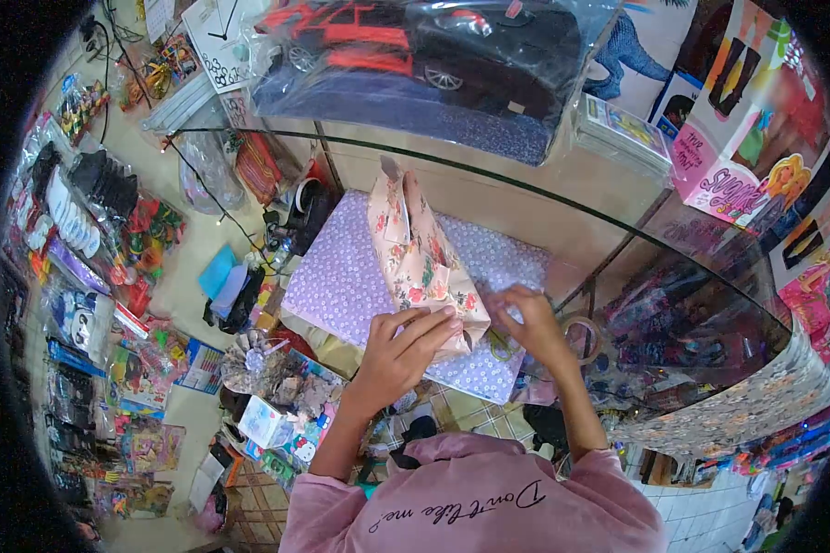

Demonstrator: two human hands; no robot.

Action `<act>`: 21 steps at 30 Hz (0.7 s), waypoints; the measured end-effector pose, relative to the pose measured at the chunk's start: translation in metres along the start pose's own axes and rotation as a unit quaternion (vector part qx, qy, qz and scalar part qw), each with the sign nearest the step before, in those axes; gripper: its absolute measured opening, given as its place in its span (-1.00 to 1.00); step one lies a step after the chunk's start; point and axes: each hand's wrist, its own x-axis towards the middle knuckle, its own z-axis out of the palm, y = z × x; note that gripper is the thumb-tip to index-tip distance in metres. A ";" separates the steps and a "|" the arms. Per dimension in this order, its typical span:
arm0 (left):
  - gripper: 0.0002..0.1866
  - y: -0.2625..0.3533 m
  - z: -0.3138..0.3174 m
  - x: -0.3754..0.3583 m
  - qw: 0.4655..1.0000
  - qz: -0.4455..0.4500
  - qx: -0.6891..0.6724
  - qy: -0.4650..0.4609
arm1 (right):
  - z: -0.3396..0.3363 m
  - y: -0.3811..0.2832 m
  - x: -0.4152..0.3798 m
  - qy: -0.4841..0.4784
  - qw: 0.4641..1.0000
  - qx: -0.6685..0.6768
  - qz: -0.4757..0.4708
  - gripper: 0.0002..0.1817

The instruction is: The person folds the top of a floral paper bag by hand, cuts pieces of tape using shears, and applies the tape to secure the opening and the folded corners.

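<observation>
A package wrapped in peach floral paper (424, 253) stands tilted over a lilac flowered surface (332, 263), its folded top pointing away from me. My left hand (404, 355) lies over the near end of the package, fingers stretched out flat on the paper. To the right of that end is my right hand (533, 324), slightly blurred, with thumb and fingers drawn together in a pinch. Whatever they hold is too small to make out. A greenish ring-shaped item (504, 346) shows just below the right fingers, partly hidden.
A glass shelf edge (452, 164) crosses above the work area, carrying a bagged toy car (415, 60) and a pink doll box (738, 138). A tape roll (582, 339) sits beside my right forearm. Packaged goods (138, 350) crowd the left side.
</observation>
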 end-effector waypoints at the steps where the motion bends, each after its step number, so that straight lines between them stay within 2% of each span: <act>1: -0.52 0.000 0.001 -0.002 1.000 -0.002 0.000 0.004 | -0.012 -0.027 0.002 0.028 0.996 0.057 -0.057 -0.79; 3: -0.52 0.000 0.004 -0.005 1.000 -0.004 -0.004 0.014 | -0.024 -0.063 0.001 0.082 0.968 0.169 -0.167 -0.66; 6: -0.52 0.000 0.006 -0.005 1.000 -0.003 -0.010 0.027 | -0.017 -0.065 0.004 0.032 0.964 0.156 -0.212 -0.70; 7: -0.51 0.001 0.006 -0.004 1.000 -0.004 -0.013 0.028 | -0.015 -0.059 0.005 0.013 0.965 0.136 -0.224 -0.52; 10: -0.52 0.001 0.005 -0.005 1.000 -0.008 -0.012 0.026 | -0.013 -0.058 0.009 0.000 0.959 0.198 -0.203 -0.69; 16: -0.52 -0.002 0.004 -0.009 1.000 -0.015 -0.005 0.007 | -0.019 -0.054 0.010 -0.048 0.967 0.093 -0.232 -0.70; 19: -0.51 -0.001 0.004 -0.010 1.000 -0.024 -0.003 0.006 | -0.025 -0.058 0.012 -0.043 0.966 0.048 -0.249 -0.59; 21: -0.50 -0.001 0.002 -0.010 1.000 -0.029 -0.006 0.008 | -0.030 -0.061 0.012 -0.068 0.966 0.055 -0.243 -0.59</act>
